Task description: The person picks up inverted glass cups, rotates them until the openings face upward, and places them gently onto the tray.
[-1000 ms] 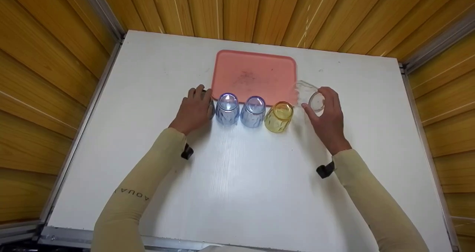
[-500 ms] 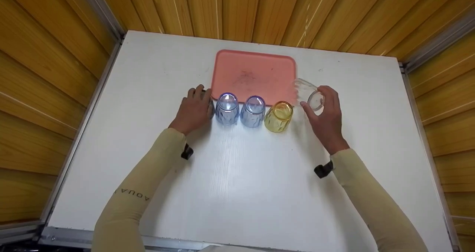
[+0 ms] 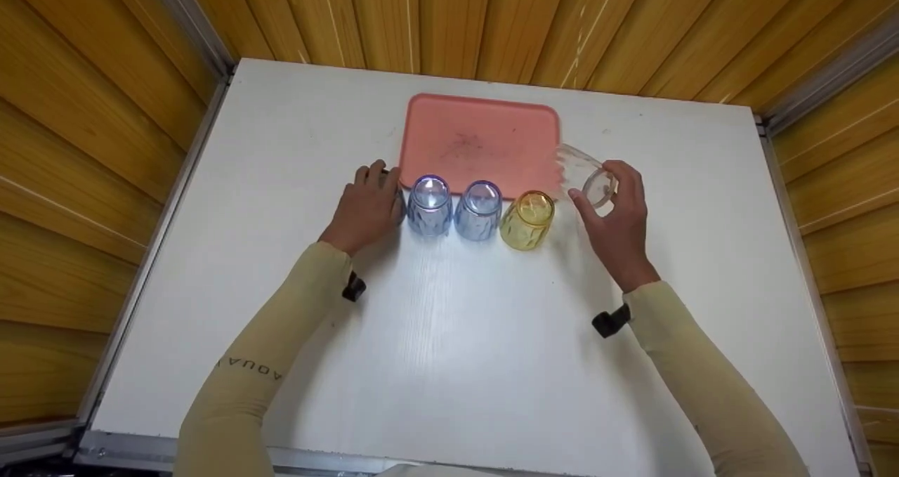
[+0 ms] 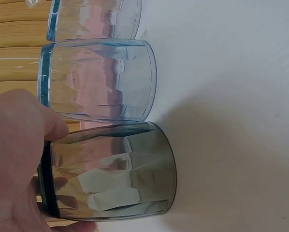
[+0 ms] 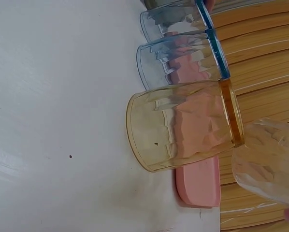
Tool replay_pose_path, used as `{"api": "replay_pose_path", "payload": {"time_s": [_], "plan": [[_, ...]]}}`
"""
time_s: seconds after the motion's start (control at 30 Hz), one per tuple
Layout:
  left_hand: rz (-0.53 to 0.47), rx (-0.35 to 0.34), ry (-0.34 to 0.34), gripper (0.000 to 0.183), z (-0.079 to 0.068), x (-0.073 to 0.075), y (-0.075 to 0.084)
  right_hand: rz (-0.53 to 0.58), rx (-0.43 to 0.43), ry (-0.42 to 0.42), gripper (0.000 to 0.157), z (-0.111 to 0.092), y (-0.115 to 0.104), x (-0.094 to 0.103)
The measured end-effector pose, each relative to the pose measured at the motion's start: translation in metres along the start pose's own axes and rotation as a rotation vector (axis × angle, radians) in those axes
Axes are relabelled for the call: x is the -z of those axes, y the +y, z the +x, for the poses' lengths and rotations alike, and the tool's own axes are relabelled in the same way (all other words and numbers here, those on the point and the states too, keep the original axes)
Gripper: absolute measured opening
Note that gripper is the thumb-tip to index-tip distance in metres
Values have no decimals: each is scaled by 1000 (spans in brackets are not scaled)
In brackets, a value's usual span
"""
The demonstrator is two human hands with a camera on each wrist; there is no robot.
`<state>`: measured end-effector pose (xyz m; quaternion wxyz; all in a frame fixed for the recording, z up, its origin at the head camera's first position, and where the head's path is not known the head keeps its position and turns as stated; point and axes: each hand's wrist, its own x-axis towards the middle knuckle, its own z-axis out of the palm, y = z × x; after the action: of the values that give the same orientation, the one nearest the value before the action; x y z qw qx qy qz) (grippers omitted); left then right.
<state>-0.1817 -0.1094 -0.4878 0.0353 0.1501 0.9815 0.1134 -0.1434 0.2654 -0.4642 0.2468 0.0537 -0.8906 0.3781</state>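
Observation:
Four drinking glasses make up a row, most plainly upside down, in front of the pink tray (image 3: 484,136). My left hand (image 3: 365,210) grips the smoky grey glass (image 4: 110,174) at the row's left end by its base, fingers bent over it. Beside it stand a blue glass (image 3: 430,213), a second blue glass (image 3: 479,217) and a yellow glass (image 3: 527,230). My right hand (image 3: 621,224) pinches a clear glass (image 3: 579,168) near its base, thumb and fingers on opposite sides. That glass is tilted, its mouth toward the tray's right edge, and appears raised off the table.
A white tabletop (image 3: 449,364) carries everything. Wooden-slat walls (image 3: 491,27) enclose its back and sides, with metal rails along the edges. A black wrist mount (image 3: 609,321) sits under my right wrist.
The clear glass has shifted slightly away from me and tilted a little more, with my right hand drifting slightly left. My left hand and the glasses in the row stay put.

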Motion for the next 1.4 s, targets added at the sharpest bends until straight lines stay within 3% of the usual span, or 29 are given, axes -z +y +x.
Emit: {"api": "replay_pose_path", "payload": {"time_s": [0.57,0.87,1.13,1.4], "plan": [[49,-15,7,53,0,5,6,-18,36,-15,60,0,-3,0],[123,-13,17,54,3,9,12,-12,76,-6,60,-1,-3,0],[114,-11,35,58,4,13,14,-36,106,-8,60,0,-4,0],[62,3,1,64,3,20,22,-43,127,-9,60,0,-5,-1]]}}
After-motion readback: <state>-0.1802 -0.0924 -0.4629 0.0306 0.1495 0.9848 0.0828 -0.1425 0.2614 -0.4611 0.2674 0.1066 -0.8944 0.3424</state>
